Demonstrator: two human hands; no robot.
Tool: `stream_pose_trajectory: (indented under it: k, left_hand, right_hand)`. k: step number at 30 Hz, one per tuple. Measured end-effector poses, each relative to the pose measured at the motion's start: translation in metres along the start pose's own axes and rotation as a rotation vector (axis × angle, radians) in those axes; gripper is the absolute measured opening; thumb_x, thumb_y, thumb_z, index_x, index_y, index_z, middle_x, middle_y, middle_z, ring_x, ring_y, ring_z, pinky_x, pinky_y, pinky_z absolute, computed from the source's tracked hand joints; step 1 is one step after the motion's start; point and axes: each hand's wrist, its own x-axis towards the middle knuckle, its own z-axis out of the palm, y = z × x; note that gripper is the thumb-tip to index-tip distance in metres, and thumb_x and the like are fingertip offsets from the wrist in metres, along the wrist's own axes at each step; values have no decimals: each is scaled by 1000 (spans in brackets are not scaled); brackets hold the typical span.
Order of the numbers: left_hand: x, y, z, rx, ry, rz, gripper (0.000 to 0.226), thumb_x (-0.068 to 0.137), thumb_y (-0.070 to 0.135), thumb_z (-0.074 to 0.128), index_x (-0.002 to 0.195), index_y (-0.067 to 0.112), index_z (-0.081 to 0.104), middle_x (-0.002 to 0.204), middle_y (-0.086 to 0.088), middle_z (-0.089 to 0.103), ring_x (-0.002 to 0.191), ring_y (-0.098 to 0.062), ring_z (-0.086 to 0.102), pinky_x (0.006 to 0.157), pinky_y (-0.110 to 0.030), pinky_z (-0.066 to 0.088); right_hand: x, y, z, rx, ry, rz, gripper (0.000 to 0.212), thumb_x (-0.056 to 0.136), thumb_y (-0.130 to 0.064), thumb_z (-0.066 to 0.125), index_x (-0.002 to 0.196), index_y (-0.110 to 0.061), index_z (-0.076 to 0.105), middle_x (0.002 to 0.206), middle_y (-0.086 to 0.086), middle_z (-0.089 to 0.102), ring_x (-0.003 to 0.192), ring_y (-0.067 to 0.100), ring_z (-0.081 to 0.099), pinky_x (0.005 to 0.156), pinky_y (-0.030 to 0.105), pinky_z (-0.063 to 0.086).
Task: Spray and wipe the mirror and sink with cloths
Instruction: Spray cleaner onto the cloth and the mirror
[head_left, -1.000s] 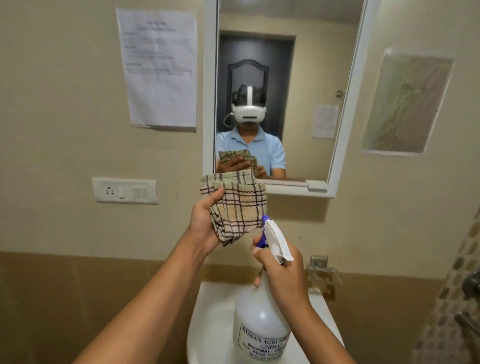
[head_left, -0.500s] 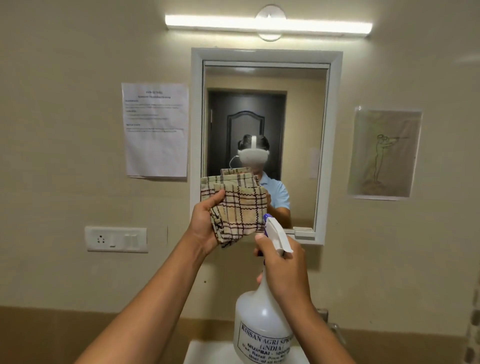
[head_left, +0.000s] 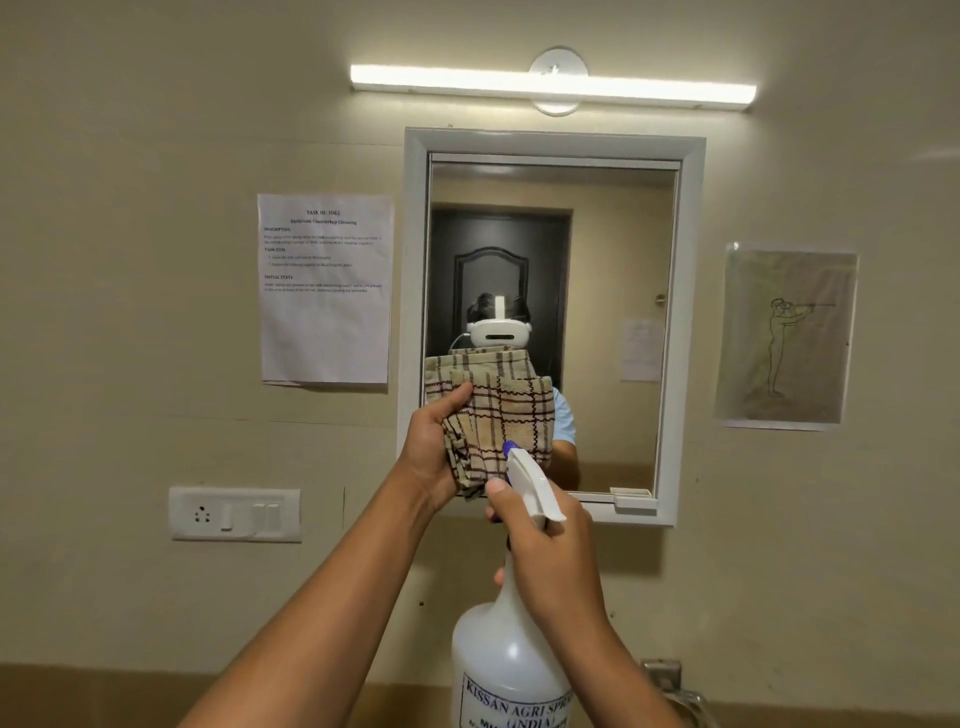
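The mirror (head_left: 613, 260) hangs in a white frame on the beige wall, and everything else sits around it. In front of its lower left part, the left hand (head_left: 431, 447) holds up a folded checked cloth (head_left: 498, 415): the thumb lies across the front of the fabric and the fingers are curled behind it, so the grip is closed round the cloth's left edge while the rest of the fold hangs free to the right, covering the lower part of the person's reflection. Whether the cloth touches the glass cannot be told. Just below the mirror's bottom edge, the right hand (head_left: 550, 561) is wrapped round the neck of a translucent white spray bottle (head_left: 506, 670), with the fingers curled about it under the white trigger head (head_left: 535, 483); the blue nozzle tip points up toward the cloth and the glass, just beside the cloth's lower corner. The bottle's body hangs below the hand, well under the mirror, and carries a printed label only partly readable. In the glass a person wearing a white headset and a light blue shirt is reflected, with a dark door behind. Above the mirror a tube light (head_left: 553, 85) glows. To the left of the mirror a printed sheet (head_left: 324, 291) is stuck to the wall, and lower left of it is a white switch plate (head_left: 235, 514). To the right of the mirror hangs a drawing of a standing figure (head_left: 787, 338). Below the mirror's right corner, at the frame's bottom edge, part of a metal fitting (head_left: 670, 680) shows.
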Motion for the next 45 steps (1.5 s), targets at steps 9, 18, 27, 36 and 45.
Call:
stream_pose_trajectory:
  k: [9, 18, 27, 36, 45]
  left_hand:
    - [11, 17, -22, -58, 0, 7, 43, 98, 31, 41, 124, 5, 64, 124, -21, 67, 116, -38, 63, 102, -54, 45]
    - [11, 18, -29, -55, 0, 12, 44, 99, 31, 39, 114, 5, 72, 121, -20, 68, 110, -36, 67, 99, -53, 47]
    - [9, 20, -29, -42, 12, -2, 45, 99, 31, 40, 103, 5, 77, 118, -22, 69, 108, -37, 68, 99, -53, 47]
    - [18, 32, -31, -134, -18, 33, 43, 97, 30, 42, 110, 3, 73, 112, -22, 72, 96, -38, 72, 75, -56, 59]
    - [24, 44, -2, -105, -78, 92, 32, 72, 29, 61, 84, 7, 81, 101, -19, 75, 85, -35, 74, 72, -58, 57]
  right_hand:
    - [1, 16, 4, -69, 51, 51, 51, 74, -57, 57, 72, -6, 63, 59, 16, 56, 47, 34, 56, 40, 34, 44]
    - [14, 12, 0, -32, 73, 12, 26, 79, -47, 59, 75, -23, 67, 59, 9, 60, 47, 23, 56, 39, 31, 48]
    - [18, 16, 10, 16, 74, 54, 28, 76, -44, 61, 82, -18, 69, 65, 13, 60, 50, 17, 57, 41, 33, 51]
    - [87, -26, -54, -49, 237, -81, 19, 91, -32, 65, 81, -16, 68, 59, -4, 62, 55, 6, 63, 51, 22, 50]
    - [163, -90, -112, -109, 439, -155, 48, 86, -55, 62, 73, -9, 68, 74, 14, 70, 66, 30, 67, 66, 53, 59]
